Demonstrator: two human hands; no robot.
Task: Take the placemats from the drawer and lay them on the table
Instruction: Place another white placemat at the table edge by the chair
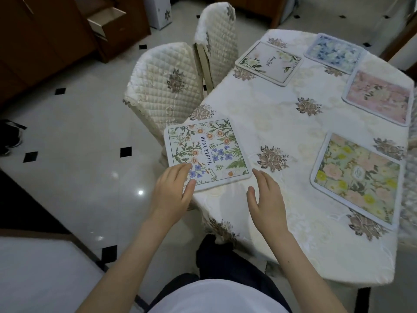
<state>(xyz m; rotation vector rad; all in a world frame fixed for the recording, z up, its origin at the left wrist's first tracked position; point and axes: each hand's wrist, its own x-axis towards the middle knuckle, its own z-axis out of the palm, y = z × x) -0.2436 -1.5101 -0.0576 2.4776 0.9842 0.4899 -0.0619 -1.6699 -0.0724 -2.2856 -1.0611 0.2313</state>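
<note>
The placemat with the word BEAUTIFUL [208, 154] lies flat on the tabletop [282, 123], at the edge nearest the two padded chairs, with its near-left corner reaching the tabletop's rim. The left hand [172, 193] rests on that near-left corner: its fingers are nearly straight and lie over the printed flowers, and the thumb [189, 188] touches the mat's near edge, so the hand presses rather than grips. The right hand [267, 199] is relaxed and spread, holding nothing; its fingertips sit just beside the mat's near-right corner, and whether they touch it cannot be told.

Four other mats lie on the same tabletop, all well apart from the BEAUTIFUL mat. A yellow-flowered mat [356, 179] lies across from it on the opposite side. A pink mat [379, 98] sits beyond the yellow one, a blue mat [334, 53] at the far end, and a pale white-flowered mat [268, 63] beside the farther chair [216, 41]. The nearer chair [164, 84] stands just beyond the BEAUTIFUL mat. An open drawer [106, 19] shows in the wooden cabinet beyond the chairs.
</note>
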